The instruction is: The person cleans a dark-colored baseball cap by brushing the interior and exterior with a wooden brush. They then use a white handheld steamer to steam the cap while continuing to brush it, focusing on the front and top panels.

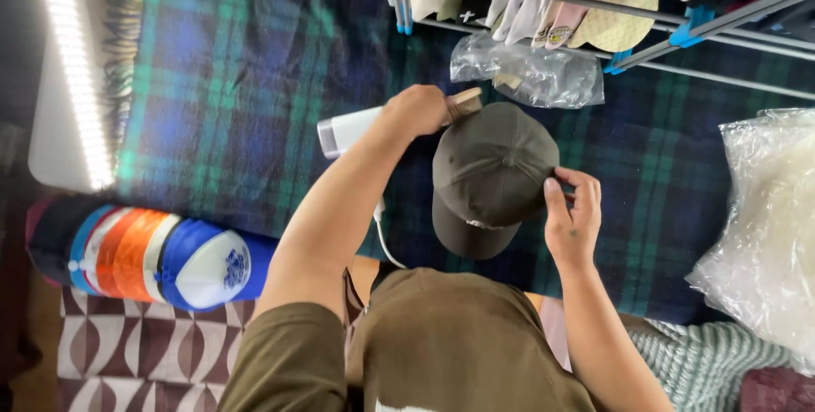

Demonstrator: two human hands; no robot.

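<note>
**Olive cap brushed on a plaid blanket**

From the head camera, nearest to us is our own olive-brown shirt [458, 344], filling the bottom middle of the view, with both bare arms reaching away from it.

Our left hand [420, 111] is closed around a wooden brush [464, 105], its bristle end touching the crown of an olive cap [488, 170]. Just beside that hand lies a white device [344, 130], with a white cord [384, 238] running back toward us; whether the hand also holds the device, we cannot tell.

Our right hand [573, 217] pinches the cap's right side, fingers closed on the fabric edge.

The cap sits on a dark blue-and-green plaid blanket [229, 106], between our two hands. Its long axis runs from crown to brim, nearly straight toward us: the crown points away toward the rack, the brim points back at our chest, tilted slightly left.

At left lies a stack of caps [153, 255] in orange, white and blue, on its side. Beyond the cap sits a clear plastic bag [531, 72], and above it a metal rack [594, 5] hung with more caps. A large crinkled plastic bag [764, 225] lies at right.
</note>
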